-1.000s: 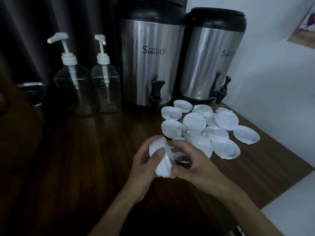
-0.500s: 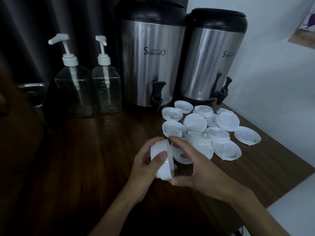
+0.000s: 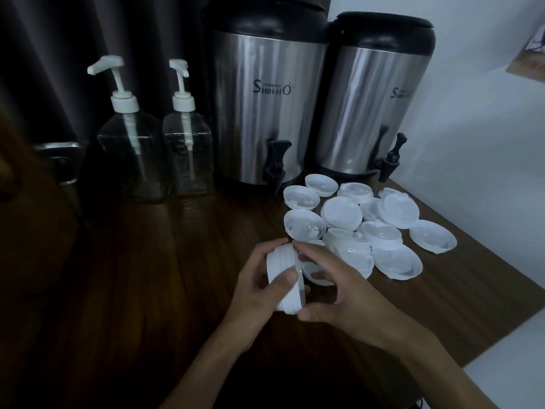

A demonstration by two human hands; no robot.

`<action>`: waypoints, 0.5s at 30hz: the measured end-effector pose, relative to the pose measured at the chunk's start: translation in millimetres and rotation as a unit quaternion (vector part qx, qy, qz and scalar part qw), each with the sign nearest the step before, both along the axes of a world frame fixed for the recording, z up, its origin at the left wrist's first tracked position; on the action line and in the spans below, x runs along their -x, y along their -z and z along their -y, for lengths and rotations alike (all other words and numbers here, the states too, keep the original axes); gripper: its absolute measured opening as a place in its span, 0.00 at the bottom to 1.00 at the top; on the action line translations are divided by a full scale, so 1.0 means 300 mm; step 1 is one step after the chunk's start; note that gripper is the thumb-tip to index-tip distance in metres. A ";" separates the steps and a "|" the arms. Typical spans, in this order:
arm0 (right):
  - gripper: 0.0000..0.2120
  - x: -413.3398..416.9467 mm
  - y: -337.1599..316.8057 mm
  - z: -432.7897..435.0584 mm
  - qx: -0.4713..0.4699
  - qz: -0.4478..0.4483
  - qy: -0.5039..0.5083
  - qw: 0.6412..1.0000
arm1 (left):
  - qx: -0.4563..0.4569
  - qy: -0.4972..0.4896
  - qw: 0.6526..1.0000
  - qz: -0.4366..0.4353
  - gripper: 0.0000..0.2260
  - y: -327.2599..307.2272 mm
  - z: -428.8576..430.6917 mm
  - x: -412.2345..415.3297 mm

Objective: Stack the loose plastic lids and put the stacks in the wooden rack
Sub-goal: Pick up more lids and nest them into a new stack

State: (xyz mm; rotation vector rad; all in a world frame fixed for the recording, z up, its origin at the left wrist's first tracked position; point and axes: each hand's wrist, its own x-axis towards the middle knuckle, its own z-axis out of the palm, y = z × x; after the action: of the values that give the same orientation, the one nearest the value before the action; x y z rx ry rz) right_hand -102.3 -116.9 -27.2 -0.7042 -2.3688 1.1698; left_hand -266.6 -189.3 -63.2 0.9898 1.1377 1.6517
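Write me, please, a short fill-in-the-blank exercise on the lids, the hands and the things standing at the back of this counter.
1. The left hand and the right hand hold a stack of lids whose colour is ____.
2. Loose lids lie on the wooden counter in front of ____ steel drink dispensers.
3. Left of the dispensers stand two clear ____ bottles.
Missing words: white; two; pump.

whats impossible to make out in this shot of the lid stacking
Head view only:
Stack of lids: lid count unclear; the left hand and right hand gripping it cover part of the ridges.
Lid behind the right hand's fingers: mostly hidden.
Wooden rack: not in view.
Wooden thing top right: cut off by the frame edge.
Metal object far left: too dark to identify.
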 end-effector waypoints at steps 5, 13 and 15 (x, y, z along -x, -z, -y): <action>0.42 -0.003 0.023 -0.002 -0.025 0.018 -0.005 1.000 | -0.009 0.024 0.999 -0.027 0.22 0.007 -0.002 0.004; 0.36 -0.070 0.055 -0.030 -0.100 0.135 0.122 0.978 | 0.007 -0.021 1.000 -0.017 0.23 0.010 -0.011 0.045; 0.32 -0.070 0.068 -0.021 -0.084 0.131 0.112 0.981 | 0.010 -0.027 1.000 -0.007 0.24 0.008 -0.013 0.048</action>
State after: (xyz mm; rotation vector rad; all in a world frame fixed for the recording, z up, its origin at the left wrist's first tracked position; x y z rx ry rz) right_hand -81.2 -110.6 -47.7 -1.0899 -2.4816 0.8143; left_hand -281.1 -185.3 -65.6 0.9668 1.1963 1.6752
